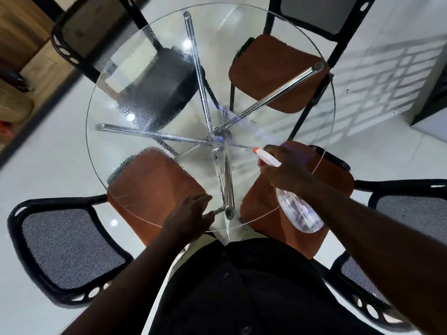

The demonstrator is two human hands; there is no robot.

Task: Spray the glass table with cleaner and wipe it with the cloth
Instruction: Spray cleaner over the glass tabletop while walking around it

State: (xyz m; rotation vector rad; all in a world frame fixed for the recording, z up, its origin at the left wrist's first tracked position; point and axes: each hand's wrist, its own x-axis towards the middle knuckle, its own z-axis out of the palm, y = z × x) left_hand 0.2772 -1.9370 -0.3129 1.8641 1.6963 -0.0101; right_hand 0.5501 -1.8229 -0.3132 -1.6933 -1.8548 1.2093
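A round glass table (242,76) on crossed chrome legs fills the middle of the head view. Fine droplets cover its left and centre parts. My right hand (285,169) holds a clear spray bottle (298,211) with a white head and orange nozzle (256,149) over the near right part of the glass, nozzle pointing toward the centre. A thin mist hangs in front of the nozzle. My left hand (191,216) rests flat on the near edge of the glass, holding nothing. A purple cloth (297,151) shows just beyond my right hand, mostly hidden.
Several black-framed chairs with brown seats are tucked around the table: near left (150,180), near right (338,180), far right (278,73), far left (154,76). The floor is glossy white tile (48,160). A wooden cabinet (21,32) stands at far left.
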